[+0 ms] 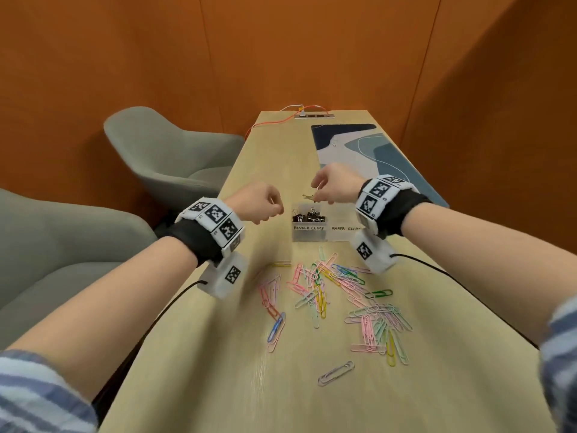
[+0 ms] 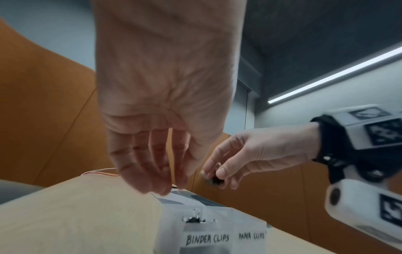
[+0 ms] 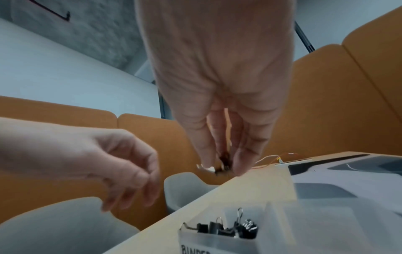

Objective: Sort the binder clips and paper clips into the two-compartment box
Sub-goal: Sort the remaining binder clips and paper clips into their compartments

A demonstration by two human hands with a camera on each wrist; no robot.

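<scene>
Left hand (image 1: 261, 204) at 9 o'clock of the box (image 1: 307, 234), raised off the table (image 1: 218, 354), fingers loosely curled, nothing held. Idle, off to the side of the drop line.

Binder-clip compartment (image 1: 308, 217), labelled, holding a dark heap of clips; sits at 6 o'clock of the right hand (image 1: 335, 185), directly beneath and a little nearer the body. Right hand the nearer of the two to that compartment.

Held binder clip (image 1: 309, 196) pinched between right thumb and fingertips, hanging below them, long axis roughly level, wire handle toward 9 o'clock. Drop line judged straight down; release should land it on the heap.

Paper-clip compartment (image 2: 250, 221) at 3 o'clock of the heap, partly hidden behind the right wrist unit in the head view; contents not readable, looks empty in the wrist views.

Paper clips (image 1: 343, 295) scattered at 6 o'clock of the box, none sorted as far as can be told.

Held clip blurred in both wrist views; exact grip point unclear.
</scene>
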